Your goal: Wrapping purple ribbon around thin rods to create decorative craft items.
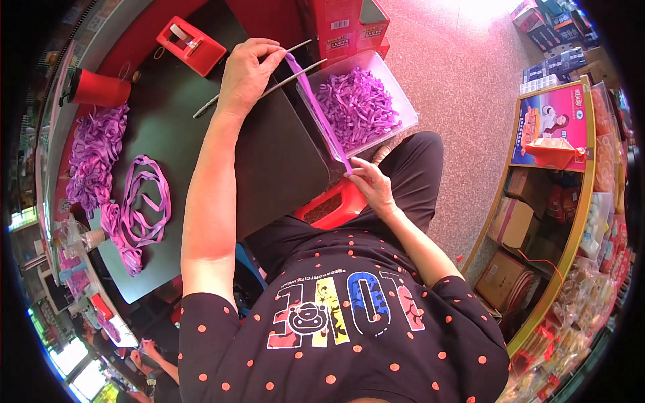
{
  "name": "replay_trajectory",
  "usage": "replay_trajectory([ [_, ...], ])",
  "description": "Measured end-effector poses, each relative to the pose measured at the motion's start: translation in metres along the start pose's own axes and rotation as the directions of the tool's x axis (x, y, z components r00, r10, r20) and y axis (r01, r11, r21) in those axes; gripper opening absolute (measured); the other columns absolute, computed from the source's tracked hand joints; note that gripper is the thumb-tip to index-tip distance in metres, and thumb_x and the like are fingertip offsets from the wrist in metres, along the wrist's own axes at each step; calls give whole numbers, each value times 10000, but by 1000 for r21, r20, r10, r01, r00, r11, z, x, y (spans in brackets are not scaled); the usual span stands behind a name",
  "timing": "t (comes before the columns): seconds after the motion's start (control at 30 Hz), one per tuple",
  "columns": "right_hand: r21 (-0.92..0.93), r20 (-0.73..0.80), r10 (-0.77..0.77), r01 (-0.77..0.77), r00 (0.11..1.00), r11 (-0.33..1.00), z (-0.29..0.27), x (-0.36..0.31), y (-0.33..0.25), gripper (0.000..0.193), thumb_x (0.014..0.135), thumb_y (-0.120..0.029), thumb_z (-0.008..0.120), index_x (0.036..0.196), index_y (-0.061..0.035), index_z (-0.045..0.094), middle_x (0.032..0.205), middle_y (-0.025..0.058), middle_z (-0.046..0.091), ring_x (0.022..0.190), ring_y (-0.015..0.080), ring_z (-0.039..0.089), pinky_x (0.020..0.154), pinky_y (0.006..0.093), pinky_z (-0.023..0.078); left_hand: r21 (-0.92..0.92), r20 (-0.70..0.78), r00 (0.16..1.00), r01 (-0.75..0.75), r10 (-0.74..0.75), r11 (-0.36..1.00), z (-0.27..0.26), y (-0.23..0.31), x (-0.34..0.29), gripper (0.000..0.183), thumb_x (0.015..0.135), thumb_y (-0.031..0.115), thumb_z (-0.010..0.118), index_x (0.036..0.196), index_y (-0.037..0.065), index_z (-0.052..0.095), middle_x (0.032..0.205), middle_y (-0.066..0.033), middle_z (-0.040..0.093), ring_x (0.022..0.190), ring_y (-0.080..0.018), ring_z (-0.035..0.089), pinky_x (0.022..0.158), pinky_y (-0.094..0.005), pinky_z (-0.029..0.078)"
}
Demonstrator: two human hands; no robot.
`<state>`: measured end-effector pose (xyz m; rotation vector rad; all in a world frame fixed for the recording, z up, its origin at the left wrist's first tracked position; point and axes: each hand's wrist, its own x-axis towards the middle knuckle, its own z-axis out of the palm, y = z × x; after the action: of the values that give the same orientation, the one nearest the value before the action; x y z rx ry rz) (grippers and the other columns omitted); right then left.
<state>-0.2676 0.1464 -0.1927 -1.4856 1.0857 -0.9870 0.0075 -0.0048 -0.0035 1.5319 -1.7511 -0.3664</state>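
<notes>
A strip of purple ribbon (316, 104) is stretched between my two hands. My left hand (252, 70) pinches its upper end, over the dark table (269, 161). Down by my lap my right hand (369, 185) grips the lower end between thumb and fingertips. Two thin metal rods (285, 82) reach out past my left hand, one crossing under the ribbon; how they are held up is hidden. Just beyond the ribbon stands a clear plastic bin (410, 123), heaped with short folded purple ribbon pieces (359, 104).
Bundled purple ribbon (97, 158) and a loose ribbon coil (164, 195) lie at the table's left. A red tape dispenser (191, 47) and a red cylinder (101, 88) sit farther back. A red stool (339, 205) is below me. Another person's hand (149, 347) shows lower left.
</notes>
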Motion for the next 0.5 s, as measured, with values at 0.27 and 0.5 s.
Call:
replay_trajectory([
  [0.27,-64,95,119,-114,988,991,-11,-13,-13,326,842,-93,670,1157,-47,597,881,91,680,845,152,664,747,263,511,66,-48,995,-89,92,994,3,-12,2,178,821,208,664,870,41,704,978,-56,669,949,-253,585,838,-349,468],
  [0.5,30,-23,198,-197,980,980,-18,-24,-55,301,838,-114,675,1126,-48,618,846,62,690,788,129,649,695,243,503,77,-6,996,-89,89,993,4,-11,2,174,826,190,661,892,35,706,1031,-64,659,981,-245,577,845,-335,464],
])
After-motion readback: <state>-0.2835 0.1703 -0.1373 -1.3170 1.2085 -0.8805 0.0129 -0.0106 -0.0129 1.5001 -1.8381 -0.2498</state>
